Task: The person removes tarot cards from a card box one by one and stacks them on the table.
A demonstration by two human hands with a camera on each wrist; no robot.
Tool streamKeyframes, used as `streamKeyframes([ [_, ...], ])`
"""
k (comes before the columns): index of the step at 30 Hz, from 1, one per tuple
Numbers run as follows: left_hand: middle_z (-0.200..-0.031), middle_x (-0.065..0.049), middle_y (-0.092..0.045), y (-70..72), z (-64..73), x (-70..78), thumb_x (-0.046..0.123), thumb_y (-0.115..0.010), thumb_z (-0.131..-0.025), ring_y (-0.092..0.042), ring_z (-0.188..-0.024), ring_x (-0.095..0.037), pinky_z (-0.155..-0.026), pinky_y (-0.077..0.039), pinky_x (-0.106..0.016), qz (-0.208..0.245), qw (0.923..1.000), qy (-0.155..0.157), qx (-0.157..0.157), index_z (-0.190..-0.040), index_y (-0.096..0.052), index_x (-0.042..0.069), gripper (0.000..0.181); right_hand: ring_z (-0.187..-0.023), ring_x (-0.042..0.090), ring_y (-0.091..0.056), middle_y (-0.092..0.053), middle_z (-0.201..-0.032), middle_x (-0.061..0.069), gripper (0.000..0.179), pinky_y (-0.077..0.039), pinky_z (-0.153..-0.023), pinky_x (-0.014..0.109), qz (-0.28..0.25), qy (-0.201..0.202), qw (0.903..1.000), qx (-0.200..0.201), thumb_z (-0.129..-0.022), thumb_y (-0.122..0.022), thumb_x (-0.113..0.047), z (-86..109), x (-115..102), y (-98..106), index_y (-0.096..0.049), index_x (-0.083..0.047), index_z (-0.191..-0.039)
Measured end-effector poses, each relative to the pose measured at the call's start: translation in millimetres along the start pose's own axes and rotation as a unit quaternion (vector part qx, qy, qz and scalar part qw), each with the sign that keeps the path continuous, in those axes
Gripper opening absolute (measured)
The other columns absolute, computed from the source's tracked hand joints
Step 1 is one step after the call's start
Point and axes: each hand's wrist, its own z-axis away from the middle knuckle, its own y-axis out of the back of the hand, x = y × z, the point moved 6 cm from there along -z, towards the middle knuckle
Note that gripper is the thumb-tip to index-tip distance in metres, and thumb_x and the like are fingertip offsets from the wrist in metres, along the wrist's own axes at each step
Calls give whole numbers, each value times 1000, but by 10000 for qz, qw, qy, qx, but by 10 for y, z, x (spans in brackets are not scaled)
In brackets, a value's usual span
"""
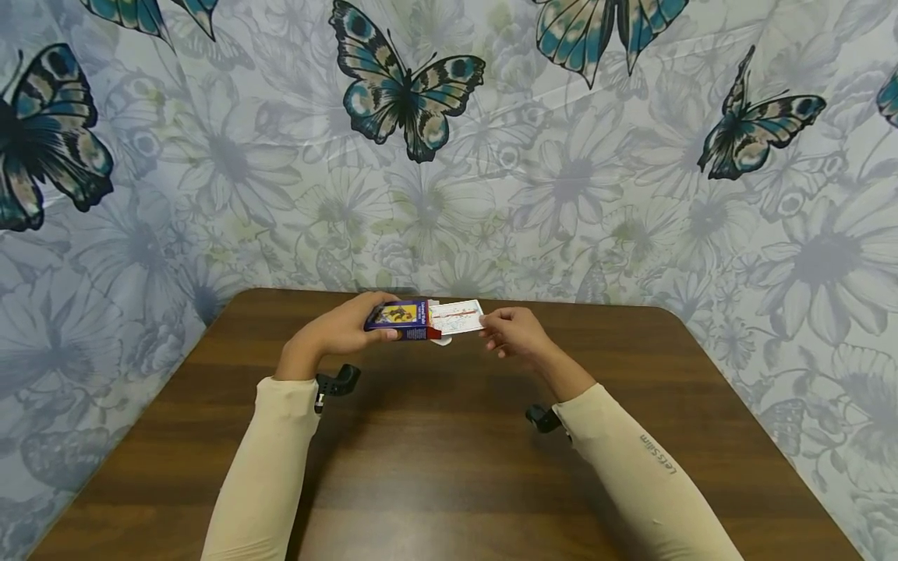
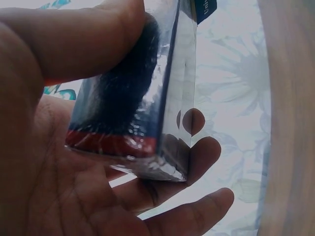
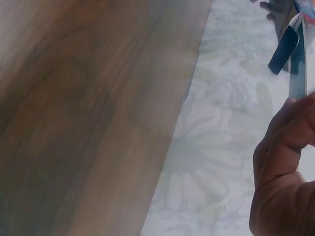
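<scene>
My left hand (image 1: pixel 340 327) grips a small dark blue and red cardboard box (image 1: pixel 400 320) with a yellow picture on its top, thumb along the near side. In the left wrist view the box (image 2: pixel 115 110) looks glossy, with a red band at its end. Out of the box's right end sticks a white card or stack of cards (image 1: pixel 456 317) printed with red marks. My right hand (image 1: pixel 517 333) pinches its outer end. The right wrist view shows the edge of the white piece (image 3: pixel 298 73) above my fingers, beside a dark blue flap (image 3: pixel 284 51).
Both hands are above the far part of a brown wooden table (image 1: pixel 435 467). Behind the table hangs a pale floral cloth (image 1: pixel 561 210) with teal butterflies. A dark wrist camera sits on the left wrist (image 1: pixel 339 381) and another on the right wrist (image 1: pixel 543 419).
</scene>
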Motion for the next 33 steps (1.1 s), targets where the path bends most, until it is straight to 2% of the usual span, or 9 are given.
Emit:
streamKeyframes([
  [4, -129, -13, -54, 9, 8, -40, 35, -68, -93, -53, -115, -28, -103, -41, -50, -5, 10000, 62, -7, -141, -45, 10, 60, -56, 6, -54, -71, -96, 10, 24, -40, -46, 17, -321, -56, 9990, 321, -98, -59, -21, -65, 60, 141, -63, 1, -108],
  [9, -129, -14, -54, 7, 18, -69, 34, -68, -93, -53, -114, -29, -103, -41, -50, -19, 10000, 64, -9, -141, -45, 8, 60, -57, 4, -48, -68, -91, 2, 27, -36, -47, 16, -590, -44, 9968, 537, -101, -53, -17, -158, 139, 350, -58, 1, -120],
  [11, -129, -14, -54, 7, 23, -75, 34, -68, -93, -53, -115, -29, -103, -40, -50, -22, 10000, 73, -6, -142, -45, 9, 60, -58, 6, -44, -63, -87, -2, 30, -35, -49, 18, -351, -37, 9977, 571, -103, -51, -18, -190, 168, 441, -57, 2, -125],
  [14, -130, -14, -54, 10, 31, -78, 34, -68, -93, -53, -116, -29, -104, -40, -50, -7, 9999, 123, -8, -142, -44, 10, 60, -59, 7, -41, -58, -87, 0, 34, -36, -53, 23, 673, -53, 9963, 529, -104, -48, -19, -234, 222, 556, -57, 2, -129],
  [18, -131, -14, -54, 11, 42, -77, 36, -68, -93, -53, -116, -28, -103, -40, -50, -23, 9999, 161, -46, -144, -43, 10, 62, -58, 8, -44, -63, -93, 9, 32, -41, -57, 27, 2302, 40, 9724, 377, -104, -50, -20, -303, 334, 642, -63, 2, -123],
  [22, -132, -14, -53, 9, 41, -77, 38, -68, -92, -53, -116, -28, -103, -41, -50, 18, 9998, 165, -62, -144, -43, 11, 64, -70, 14, -56, -68, -103, 16, 25, -47, -62, 27, 3241, 140, 9442, 564, -101, -56, -19, -369, 452, 657, -70, -1, -108],
  [24, -132, -14, -53, 8, 41, -75, 37, -68, -92, -53, -116, -28, -103, -41, -50, 30, 9998, 176, -66, -144, -43, 11, 64, -79, 18, -59, -70, -104, 15, 23, -48, -65, 27, 3577, 178, 9310, 702, -99, -58, -19, -394, 493, 631, -73, -2, -101],
  [28, -134, -14, -52, 3, 40, -75, 38, -68, -92, -52, -116, -28, -103, -41, -50, 47, 9998, 183, -68, -145, -42, 12, 64, -76, 19, -59, -73, -99, 12, 20, -47, -63, 28, 4065, 146, 9093, 874, -96, -62, -20, -434, 567, 554, -75, -5, -90],
  [33, -134, -13, -51, 12, 33, -49, 38, -69, -92, -52, -117, -28, -103, -41, -50, 81, 9997, 199, -76, -145, -42, 12, 65, -72, 18, -59, -71, -92, 8, 16, -48, -61, 29, 4437, -62, 8913, 926, -94, -65, -19, -459, 602, 490, -72, -7, -86],
])
